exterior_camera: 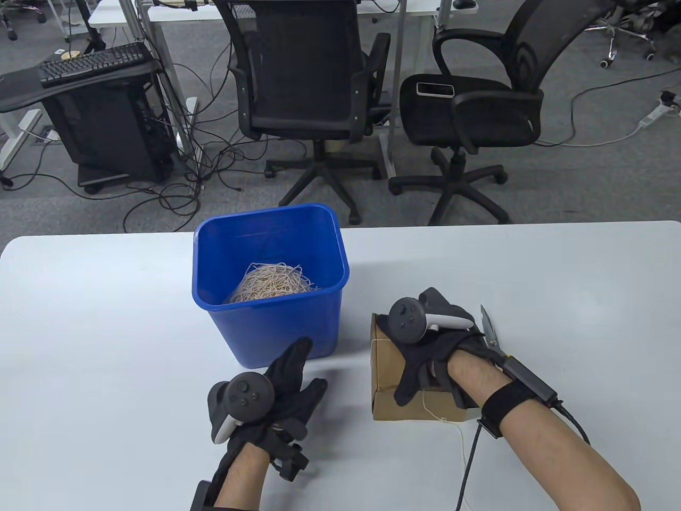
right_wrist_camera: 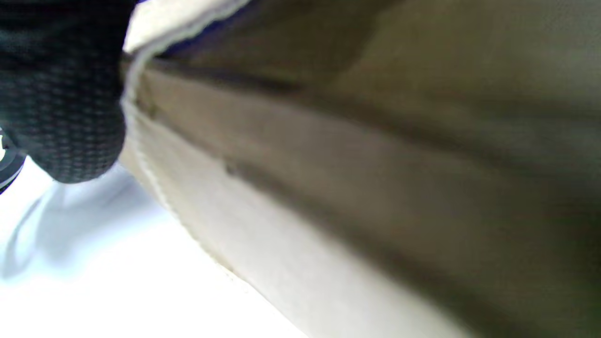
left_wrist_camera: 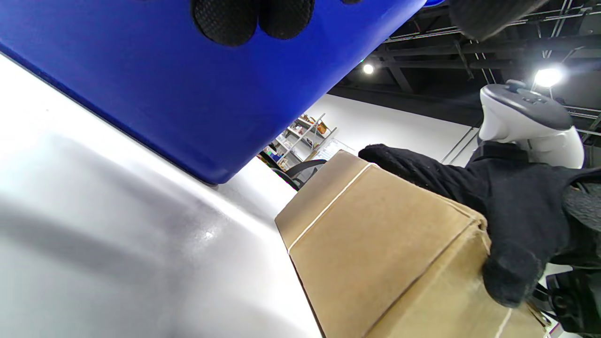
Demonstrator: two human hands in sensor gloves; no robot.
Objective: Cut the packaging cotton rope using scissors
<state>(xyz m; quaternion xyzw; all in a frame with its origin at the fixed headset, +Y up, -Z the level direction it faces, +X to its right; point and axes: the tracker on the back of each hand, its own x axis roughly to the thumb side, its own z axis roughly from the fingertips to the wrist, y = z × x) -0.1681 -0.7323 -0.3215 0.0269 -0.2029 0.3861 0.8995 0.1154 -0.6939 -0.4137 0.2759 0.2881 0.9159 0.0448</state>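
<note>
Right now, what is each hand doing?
Left hand: holds nothing, fingers spread near the blue bin.
Right hand: rests on the cardboard box, thumb over its edge; scissors untouched.

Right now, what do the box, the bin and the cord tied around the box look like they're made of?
Box: brown cardboard, matte, with creased edges and folded flaps.
Bin: blue plastic, smooth, with a slight sheen and a moulded rim.
Cord: thin off-white twisted string, probably cotton; its twist shows in the right wrist view. The tangle in the bin looks like the same string, but tanner.
</note>
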